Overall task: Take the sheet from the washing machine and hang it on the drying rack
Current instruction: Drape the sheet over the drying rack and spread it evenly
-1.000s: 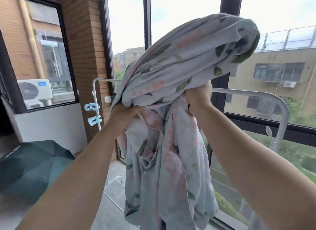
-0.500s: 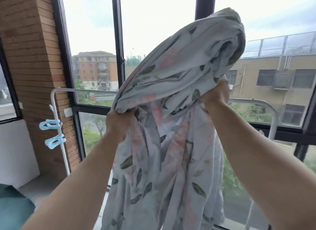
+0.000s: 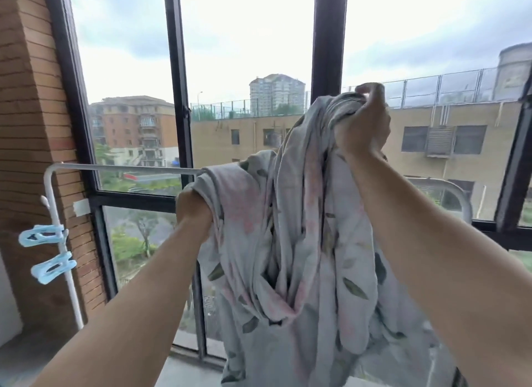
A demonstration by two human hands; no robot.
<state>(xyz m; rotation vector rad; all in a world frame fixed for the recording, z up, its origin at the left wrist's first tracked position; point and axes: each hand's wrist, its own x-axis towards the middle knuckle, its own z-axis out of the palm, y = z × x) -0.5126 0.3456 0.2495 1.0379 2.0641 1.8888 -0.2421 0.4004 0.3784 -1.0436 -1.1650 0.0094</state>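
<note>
Sheet point(image 3: 288, 242) is gripped, bunched, by the curled fingers of the right hand point(image 3: 362, 121), above the drying rack point(image 3: 115, 167) bar. A fold is held by the left hand point(image 3: 191, 209) at bar level, fingers cloth-covered. The remainder hangs below both hands.

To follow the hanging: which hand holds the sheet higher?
The right hand, gripping the sheet above the rack bar; the left hand grips it lower, just below the bar.

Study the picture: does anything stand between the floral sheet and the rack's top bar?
Nothing visible does. One fold of the sheet lies over the top bar by the left hand; the right hand grips the rest bunched above it. The blue clips sit on the side post, off the bar.
</note>
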